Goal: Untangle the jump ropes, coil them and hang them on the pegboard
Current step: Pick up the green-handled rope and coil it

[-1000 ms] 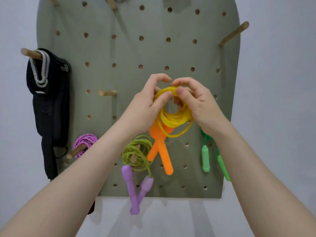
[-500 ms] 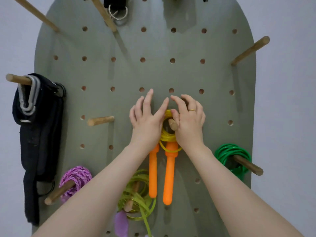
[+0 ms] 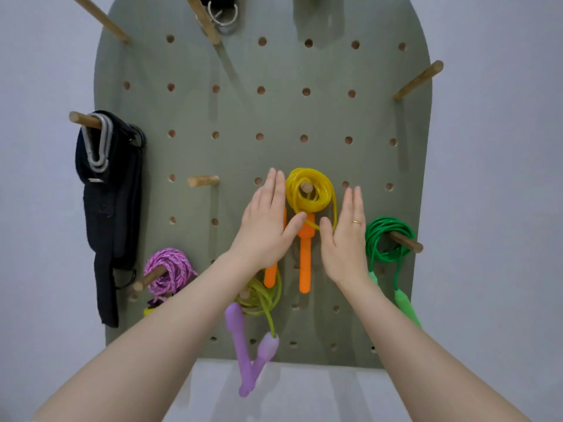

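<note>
Yellow jump rope (image 3: 309, 193) hangs coiled on a wooden peg (image 3: 306, 187) mid pegboard (image 3: 259, 111), its two orange handles (image 3: 304, 257) dangling straight down below the coil. Left hand (image 3: 268, 220) and right hand (image 3: 345, 236) sit either side of it, fingers straight and together, holding nothing; left thumb tip is near the bottom of the coil, contact unclear. Left hand covers the upper part of the left orange handle.

Around it: green rope (image 3: 385, 239) coiled on a peg at lower right w/ green handles (image 3: 403, 303) hanging down, partly behind the right forearm. Olive-green rope (image 3: 263, 295) on a peg below the orange handles, mostly hidden by the left forearm, w/ two purple handles (image 3: 249, 351) hanging past the board's bottom edge. Pink braided rope (image 3: 169, 271) coiled on a peg at lower left; a bit of yellow shows under it, can't tell what. Black strap (image 3: 112, 208) w/ grey carabiners (image 3: 100, 147) hangs off a peg at left. Bare short peg (image 3: 202, 180) left of the yellow coil, well apart. Long bare pegs at top left, top centre and upper right; a metal ring (image 3: 224, 15) on black webbing at the top edge.

Board is grey-green w/ rounded top and rows of round holes, mounted on a plain pale wall (image 3: 493, 178).
</note>
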A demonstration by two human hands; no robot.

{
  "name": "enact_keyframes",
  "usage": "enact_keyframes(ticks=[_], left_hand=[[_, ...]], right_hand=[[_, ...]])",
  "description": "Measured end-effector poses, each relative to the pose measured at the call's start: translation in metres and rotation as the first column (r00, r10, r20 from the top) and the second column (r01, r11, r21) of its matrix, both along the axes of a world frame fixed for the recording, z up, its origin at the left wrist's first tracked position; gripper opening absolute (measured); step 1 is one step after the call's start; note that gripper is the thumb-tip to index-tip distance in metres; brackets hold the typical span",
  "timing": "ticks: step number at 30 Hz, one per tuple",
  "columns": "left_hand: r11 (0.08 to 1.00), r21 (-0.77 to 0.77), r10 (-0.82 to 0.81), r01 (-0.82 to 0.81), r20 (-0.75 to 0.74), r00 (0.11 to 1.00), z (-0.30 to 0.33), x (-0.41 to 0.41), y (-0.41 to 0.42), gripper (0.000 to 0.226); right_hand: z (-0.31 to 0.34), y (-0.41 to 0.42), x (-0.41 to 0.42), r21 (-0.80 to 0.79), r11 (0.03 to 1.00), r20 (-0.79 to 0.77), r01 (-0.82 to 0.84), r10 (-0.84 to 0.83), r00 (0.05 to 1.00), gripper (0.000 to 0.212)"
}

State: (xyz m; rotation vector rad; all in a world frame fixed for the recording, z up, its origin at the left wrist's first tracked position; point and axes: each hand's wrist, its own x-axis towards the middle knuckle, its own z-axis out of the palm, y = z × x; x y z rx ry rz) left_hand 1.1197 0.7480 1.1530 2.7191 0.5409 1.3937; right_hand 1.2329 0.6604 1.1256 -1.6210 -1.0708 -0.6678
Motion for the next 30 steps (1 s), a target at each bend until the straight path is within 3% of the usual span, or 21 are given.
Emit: enact_keyframes(ticks=[5,9,13,16,20,22,25,27,30], left_hand=[[0.999,0.034,-0.018,0.018,-0.003,1.0,-0.013,-0.038,-0.027,0.076],[0.998,0.049,-0.032,0.033,-0.016,0.999,-0.065,-0.096,-0.039,0.073],[0.997,-0.079,0.018,-0.02,-0.028,0.999,-0.149,-0.167,-0.037,0.058],[0.929,-0.308,0.145,-0.206,-0.212,0.967,-0.247,-0.249,-0.044,0.056],[0.686,-0.551,0.223,-0.476,-0.464,0.857,-0.363,-0.373,-0.071,0.045],[0.486,-0.636,0.237,-0.599,-0.564,0.791,-0.404,-0.432,-0.087,0.033],[0.155,-0.655,0.304,-0.739,-0.68,0.667,-0.452,-0.511,-0.13,0.029],[-0.051,-0.646,0.348,-0.762,-0.726,0.592,-0.478,-0.549,-0.171,0.032],[-0.334,-0.645,0.387,-0.688,-0.759,0.523,-0.51,-0.587,-0.24,0.032]], right_hand=[[-0.017,-0.021,-0.05,0.016,0.998,0.081,-0.054,0.053,0.995,0.059],[-0.061,-0.035,-0.107,0.082,0.989,0.192,-0.126,0.108,0.975,0.038],[-0.131,-0.036,-0.166,-0.24,0.924,0.214,-0.296,0.348,0.913,0.032],[-0.204,-0.033,-0.221,-0.539,0.745,0.053,-0.393,0.496,0.867,0.03],[-0.291,-0.029,-0.298,-0.792,0.353,-0.169,-0.498,0.657,0.735,0.026],[-0.324,-0.023,-0.338,-0.877,0.101,-0.272,-0.471,0.703,0.658,0.028],[-0.375,-0.016,-0.396,-0.93,-0.261,-0.361,-0.258,0.78,0.511,0.029],[-0.403,-0.013,-0.434,-0.91,-0.406,-0.406,-0.085,0.832,0.379,0.028],[-0.435,-0.017,-0.491,-0.862,-0.493,-0.462,0.118,0.859,0.22,0.027]])
